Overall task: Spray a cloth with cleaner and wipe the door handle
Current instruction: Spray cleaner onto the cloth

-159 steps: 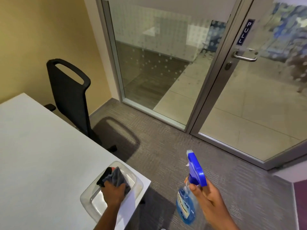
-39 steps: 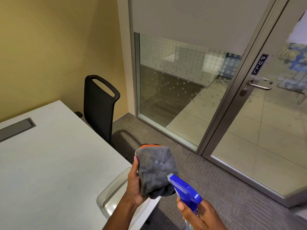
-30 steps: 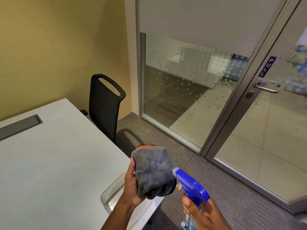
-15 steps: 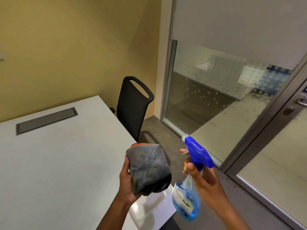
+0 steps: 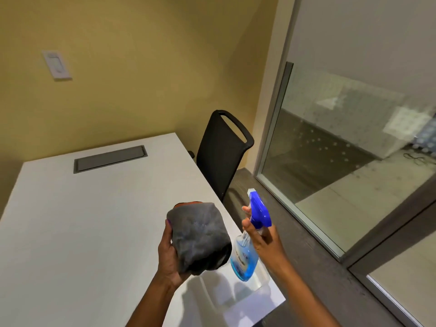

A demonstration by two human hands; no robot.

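My left hand (image 5: 168,256) holds a bunched grey cloth (image 5: 199,237) with an orange edge, raised above the white table's near right corner. Small damp specks show on the cloth's face. My right hand (image 5: 262,237) grips a spray bottle (image 5: 245,253) with a blue trigger head (image 5: 258,211) and blue liquid, just right of the cloth, hanging over a clear plastic tray (image 5: 236,293). The nozzle points up and away. The door handle is out of view.
The white table (image 5: 94,220) with a grey cable hatch (image 5: 109,158) fills the left. A black chair (image 5: 221,152) stands at its far right corner. Glass partition (image 5: 342,142) and door frame (image 5: 387,234) run along the right, with grey carpet (image 5: 306,244) between.
The view has swung left, taking the door handle out of sight. My right hand lifted the bottle beside the cloth, then lowered it over the tray. The cloth stays in my left hand.
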